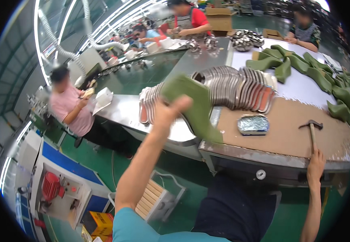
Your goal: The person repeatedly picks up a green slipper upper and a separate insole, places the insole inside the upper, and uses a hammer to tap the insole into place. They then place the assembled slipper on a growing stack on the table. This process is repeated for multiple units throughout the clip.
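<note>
While a green shoe last slants near-right, clasped in left hand, a hammer is gripped by right hand.

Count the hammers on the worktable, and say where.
1: the hammer is at the cardboard's right side, its handle end at the right hand. Others may be hidden.

From afar I see the left hand holding up a green shoe last in front of curved metallic pieces; the right hand is at the handle end of a hammer on brown cardboard.
</note>
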Demonstrator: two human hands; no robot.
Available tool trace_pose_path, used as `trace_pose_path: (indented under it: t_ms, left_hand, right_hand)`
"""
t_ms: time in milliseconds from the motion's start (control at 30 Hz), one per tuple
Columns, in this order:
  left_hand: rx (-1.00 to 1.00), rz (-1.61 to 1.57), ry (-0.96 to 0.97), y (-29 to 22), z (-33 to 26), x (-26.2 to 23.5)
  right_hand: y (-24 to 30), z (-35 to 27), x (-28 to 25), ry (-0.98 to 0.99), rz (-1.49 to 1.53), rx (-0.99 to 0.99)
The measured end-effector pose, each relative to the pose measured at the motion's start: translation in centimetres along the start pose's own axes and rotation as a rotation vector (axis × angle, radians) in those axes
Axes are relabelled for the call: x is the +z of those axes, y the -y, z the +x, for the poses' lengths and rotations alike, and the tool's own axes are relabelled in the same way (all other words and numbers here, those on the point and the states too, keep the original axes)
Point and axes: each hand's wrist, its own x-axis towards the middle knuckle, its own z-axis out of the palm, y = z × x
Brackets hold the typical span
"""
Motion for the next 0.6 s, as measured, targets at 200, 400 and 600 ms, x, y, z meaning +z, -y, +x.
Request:
trace_pose_path:
  t_ms: [200,400,600]
  left_hand:
    - [0.629,-0.316,-0.981,1.6,5.1,-19.3]
    - [-0.155,0.629,-1.197,14.8,3.8,-30.6]
    - [-0.307,0.777,-0.733,16.7,3.5,-37.9]
  right_hand:
    - [1.5,0.5,-0.4,0.024,0.061,0.016]
    - [0.4,0.4,0.0,0.037,0.022,0.038]
    - [0.0,0.4,0.3,0.074,-0.003,0.033]
